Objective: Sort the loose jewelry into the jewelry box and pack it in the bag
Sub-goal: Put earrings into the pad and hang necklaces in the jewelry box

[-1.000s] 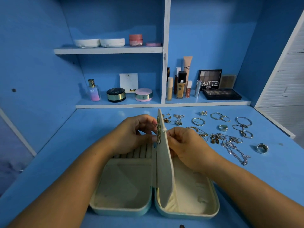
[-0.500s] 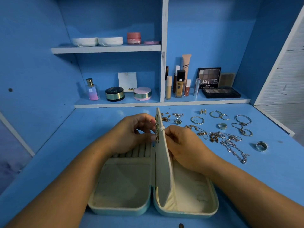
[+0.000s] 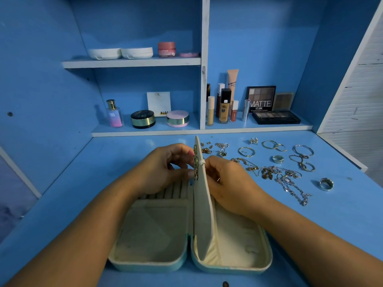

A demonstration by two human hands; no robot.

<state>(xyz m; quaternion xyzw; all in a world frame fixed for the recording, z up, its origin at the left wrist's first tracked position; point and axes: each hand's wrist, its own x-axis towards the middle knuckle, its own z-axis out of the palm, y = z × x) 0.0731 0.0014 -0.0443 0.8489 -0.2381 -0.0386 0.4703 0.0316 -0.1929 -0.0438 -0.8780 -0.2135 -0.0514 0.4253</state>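
Left hand (image 3: 163,168) pinched the gold earrings (image 3: 195,162) between thumb and fingertips, right on the left face of the earring panel (image 3: 202,204). Right hand (image 3: 228,183) sat curled behind that panel, tips against its back. Couldn't tell if it pinched an earring back or just braced the panel. The panel stood upright in the middle of the open jewelry box (image 3: 149,259), which lay flat on the blue desk (image 3: 342,214) with both halves mostly bare. Ring rolls (image 3: 172,191) sat just under the left hand.

Step in hand, as judged: fastening earrings through the panel, early in the sort. Most of the loose jewelry was on the desk to the right: hoop earrings (image 3: 273,145), bangle (image 3: 303,150), band ring (image 3: 277,159), silver chains (image 3: 290,183), wide ring (image 3: 326,184). No bag in view.

Next move likely calls for seating the post, letting go, then reaching right for another piece. The chains look tangle-prone, so lift them one at a time.
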